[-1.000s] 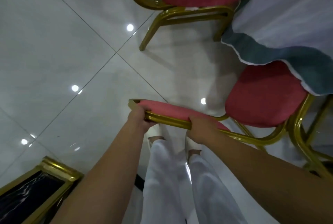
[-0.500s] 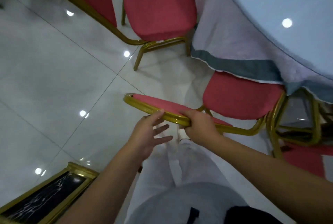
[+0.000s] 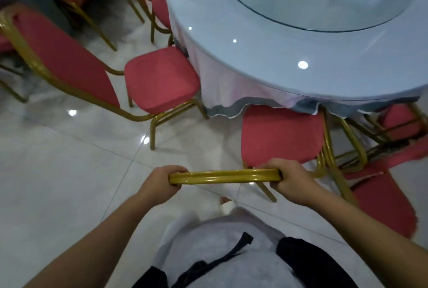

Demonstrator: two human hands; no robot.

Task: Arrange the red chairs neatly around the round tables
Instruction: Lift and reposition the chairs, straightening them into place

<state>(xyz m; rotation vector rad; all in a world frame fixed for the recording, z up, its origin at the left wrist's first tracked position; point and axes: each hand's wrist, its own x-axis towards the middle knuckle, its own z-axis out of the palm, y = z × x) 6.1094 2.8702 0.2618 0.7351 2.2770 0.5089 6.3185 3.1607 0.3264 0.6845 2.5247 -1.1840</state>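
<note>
Far left: red cushioned chair with gold metal frame (image 3: 159,79), seat edge against the pale tablecloth (image 3: 222,93), looks tucked in. My left hand (image 3: 162,181) is curled round the left end of the gold top rail (image 3: 224,176) and my right hand (image 3: 289,179) wraps the right end. That chair's red seat (image 3: 280,135) sits partly under the round glass-topped table (image 3: 254,72). I'd push straight with even pressure so it squares up without snagging the cloth. Far right: second red padded chair (image 3: 382,206), frames crowded together, so a clash is likely.
</note>
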